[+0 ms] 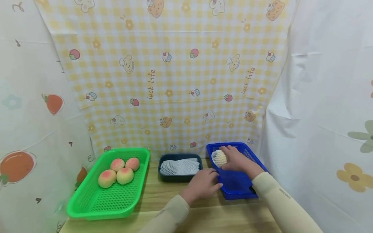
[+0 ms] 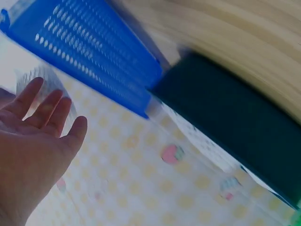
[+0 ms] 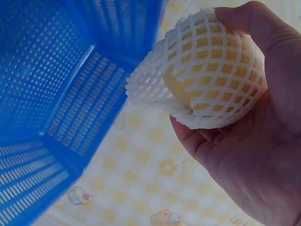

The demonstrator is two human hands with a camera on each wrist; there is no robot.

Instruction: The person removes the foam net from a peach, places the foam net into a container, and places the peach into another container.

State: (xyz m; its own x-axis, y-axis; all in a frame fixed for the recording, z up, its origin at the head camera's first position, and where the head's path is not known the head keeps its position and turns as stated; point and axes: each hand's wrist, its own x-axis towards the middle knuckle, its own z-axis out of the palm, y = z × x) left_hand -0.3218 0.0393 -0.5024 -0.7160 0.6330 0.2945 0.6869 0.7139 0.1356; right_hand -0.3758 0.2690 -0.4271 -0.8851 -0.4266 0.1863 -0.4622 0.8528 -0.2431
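My right hand [image 1: 235,160] holds a peach in a white foam net [image 1: 219,158] above the far part of the blue basket [image 1: 237,184]. In the right wrist view, the thumb and fingers curl round the netted peach [image 3: 214,70]; loose netting sticks out past the fruit on the side away from the palm. My left hand [image 1: 203,184] is beside the basket's left edge, and in the left wrist view its fingers [image 2: 56,110] are spread and loosely bent with nothing held. Whether it touches the basket rim cannot be told.
A dark tray [image 1: 177,178] of white foam nets [image 1: 178,166] stands in the middle of the wooden table [image 1: 157,197]. On the left, a green basket [image 1: 116,200] contains several peaches [image 1: 125,175]. A checked cloth [image 1: 175,77] hangs behind; a small black object [image 1: 252,190] shows at the blue basket's near right.
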